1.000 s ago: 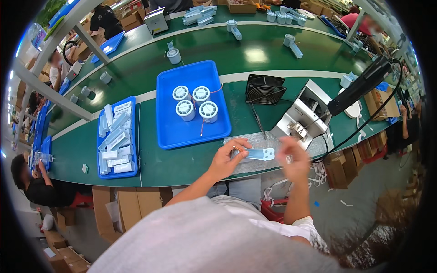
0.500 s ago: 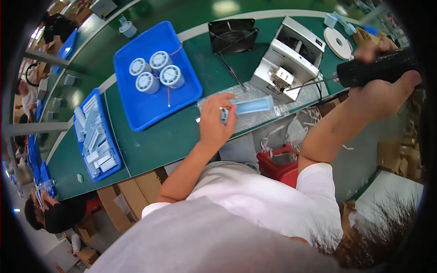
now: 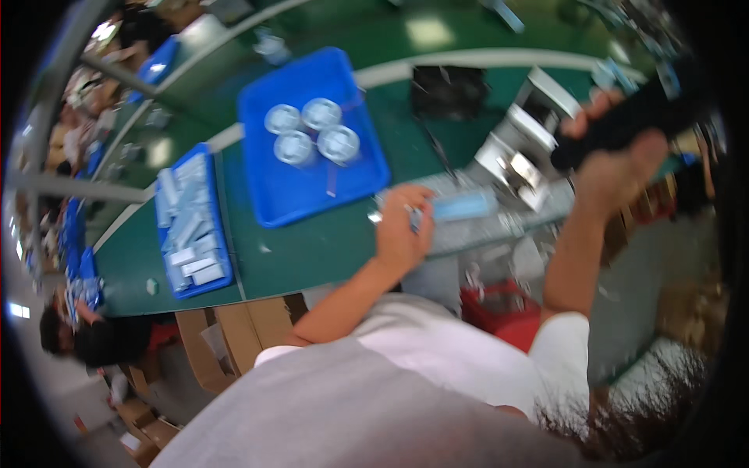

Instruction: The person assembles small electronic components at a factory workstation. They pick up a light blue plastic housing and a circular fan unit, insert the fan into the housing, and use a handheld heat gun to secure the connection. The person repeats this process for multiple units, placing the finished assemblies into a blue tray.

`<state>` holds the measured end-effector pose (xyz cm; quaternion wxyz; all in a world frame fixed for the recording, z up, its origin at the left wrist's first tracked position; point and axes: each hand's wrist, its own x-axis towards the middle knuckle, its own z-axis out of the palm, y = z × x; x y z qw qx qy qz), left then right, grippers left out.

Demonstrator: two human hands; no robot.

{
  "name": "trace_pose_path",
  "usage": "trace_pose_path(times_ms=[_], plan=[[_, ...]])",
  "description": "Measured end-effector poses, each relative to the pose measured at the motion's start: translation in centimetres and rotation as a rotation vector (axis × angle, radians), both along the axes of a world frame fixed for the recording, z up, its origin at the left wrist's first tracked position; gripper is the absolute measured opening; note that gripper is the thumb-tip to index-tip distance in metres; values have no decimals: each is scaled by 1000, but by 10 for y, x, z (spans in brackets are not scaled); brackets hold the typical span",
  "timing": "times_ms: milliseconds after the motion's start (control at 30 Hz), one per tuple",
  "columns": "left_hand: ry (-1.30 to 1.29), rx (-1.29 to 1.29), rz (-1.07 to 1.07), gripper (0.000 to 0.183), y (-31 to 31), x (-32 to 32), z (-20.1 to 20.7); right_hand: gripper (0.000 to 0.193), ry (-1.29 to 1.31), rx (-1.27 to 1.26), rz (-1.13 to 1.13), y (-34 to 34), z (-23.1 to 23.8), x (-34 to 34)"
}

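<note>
Cardboard boxes (image 3: 239, 331) and a red stool (image 3: 503, 313) stand below the near edge of the green table (image 3: 304, 257). Close to that edge, the left hand (image 3: 401, 232) pinches a light-blue part (image 3: 462, 206) over clear plastic sheeting (image 3: 468, 234); the right hand (image 3: 612, 173) is wrapped around a black tool (image 3: 624, 129) near the silver machine (image 3: 498, 161). Farther left along the table lie a wide blue tray (image 3: 289, 195) and a narrow blue tray (image 3: 219, 234).

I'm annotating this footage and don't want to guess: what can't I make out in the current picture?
All in the head view:
- Left end of the long light-blue plastic strip: hidden by the left hand.
- Bit of the black cylindrical handheld tool in the right hand: lost in blur; its upper-right end fades into the dark rim.
- Top details of the four pale round plastic units: blurred.
- Blades of the black square fan: blurred.
</note>
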<state>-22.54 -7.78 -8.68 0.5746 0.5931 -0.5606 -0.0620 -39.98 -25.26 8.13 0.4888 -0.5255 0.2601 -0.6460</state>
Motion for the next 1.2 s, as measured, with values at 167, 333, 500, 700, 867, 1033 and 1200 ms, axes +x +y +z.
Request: trace_pose_path(times_ms=[167,333,500,700,867,1033,1200], plan=[[51,-19,-26,15,-1,2,5,121,-20,-162,117,17,14,1],[85,-21,-65,11,2,-1,6,98,-230,-397,518,-22,31,-37],[-7,61,-5,5,1,2,2,65,69,-397,-110,2,33,-9],[74,-17,-63,2,-3,-2,-6,39,124,-623,-162,10,32,2],[57,13,-66,2,-3,0,-6,43,47,-715,-275,0,34,36],[116,24,-46,10,1,-3,-4,48,174,-670,-301,9,28,41],[9,20,8,3,3,2,-3,49,86,-563,-131,9,17,23]])
